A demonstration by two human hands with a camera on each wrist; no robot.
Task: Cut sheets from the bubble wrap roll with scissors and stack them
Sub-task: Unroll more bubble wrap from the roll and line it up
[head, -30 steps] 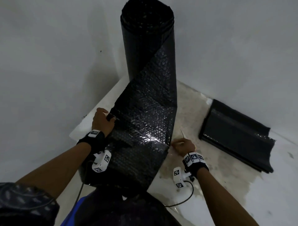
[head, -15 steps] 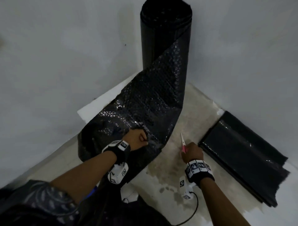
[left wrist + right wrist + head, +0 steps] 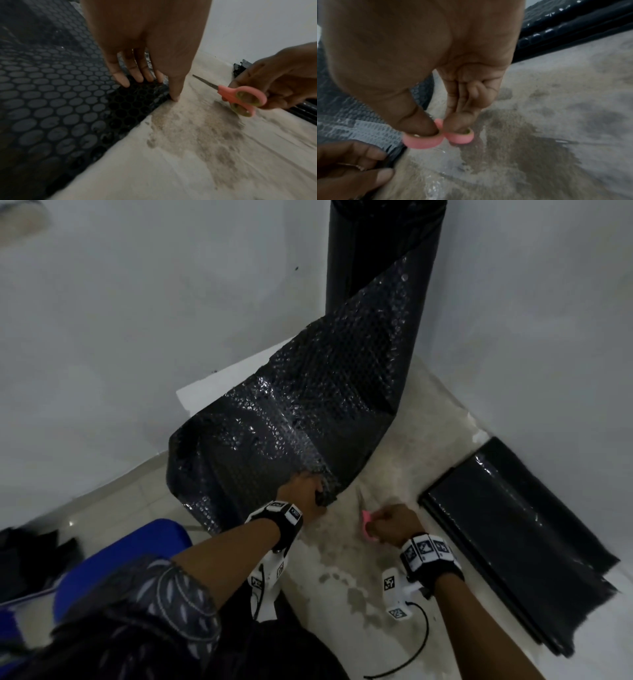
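- Since a second ago my left hand [image 3: 301, 491] has crossed from the far edge of the unrolled bubble wrap sheet [image 3: 291, 419] to the edge nearest the scissors [image 3: 364, 517], and my right hand [image 3: 394, 525] has lifted them a little.
- My left hand pinches that edge of the sheet, fingers [image 3: 120, 79] on top of the bubbles and thumb at the rim, where the sheet meets the floor [image 3: 342, 594].
- My right hand grasps the pink-handled scissors, thumb in one ring and a finger in the other; the rings sit close together and the blades look closed, pointing toward the bubble wrap roll [image 3: 380, 261].
- The scissors sit just beside the sheet's edge, apart from it, the tip near my left thumb.
- The bubble wrap roll stands upright in the corner of the walls, its sheet trailing down from it across the floor toward me.
- A stack of cut sheets [image 3: 513, 529] lies flat on the floor to the right of the roll, beyond my right hand.
- The floor below the scissors is stained dark.
- Something blue [image 3: 113, 556] sits left of my left arm, well away from the roll.
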